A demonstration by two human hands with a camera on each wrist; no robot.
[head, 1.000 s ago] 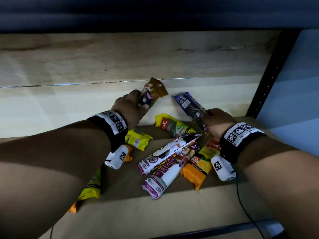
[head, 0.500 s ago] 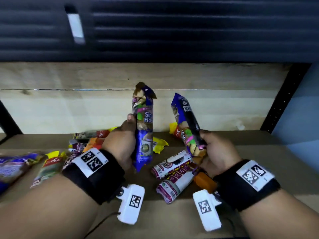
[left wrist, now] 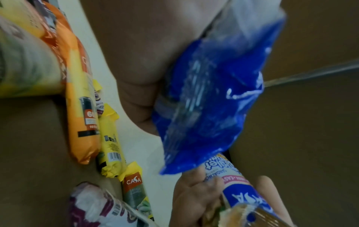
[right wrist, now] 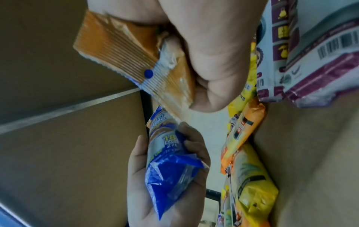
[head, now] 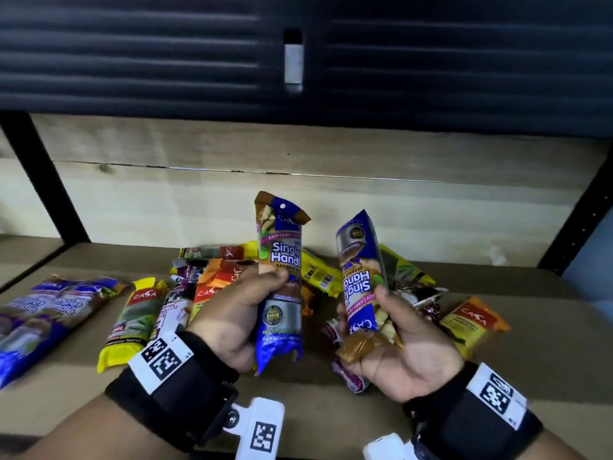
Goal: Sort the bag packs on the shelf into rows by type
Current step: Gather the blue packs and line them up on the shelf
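Observation:
My left hand (head: 245, 307) grips a blue "Single Handle" garbage-bag pack (head: 280, 277) upright above the shelf; the same pack (left wrist: 209, 92) fills the left wrist view. My right hand (head: 394, 330) holds a second blue pack (head: 360, 277) upside down, its brown crimped end (right wrist: 126, 52) toward the palm. Two more blue packs (head: 39, 313) lie side by side at the far left of the shelf. Between and behind my hands lies a mixed heap of yellow (head: 132, 320), orange (head: 222, 277) and white-purple packs (head: 345, 373).
The brown shelf board (head: 331, 413) has bare room along its front edge and at the right. An orange-yellow pack (head: 471, 322) lies apart on the right. Black uprights (head: 577, 220) frame the bay; a wooden back panel (head: 199, 200) closes it behind.
Both hands lifted a blue pack each out of the heap and drew them back toward me, held up over the shelf. The view has swung left, showing the blue packs at the far left.

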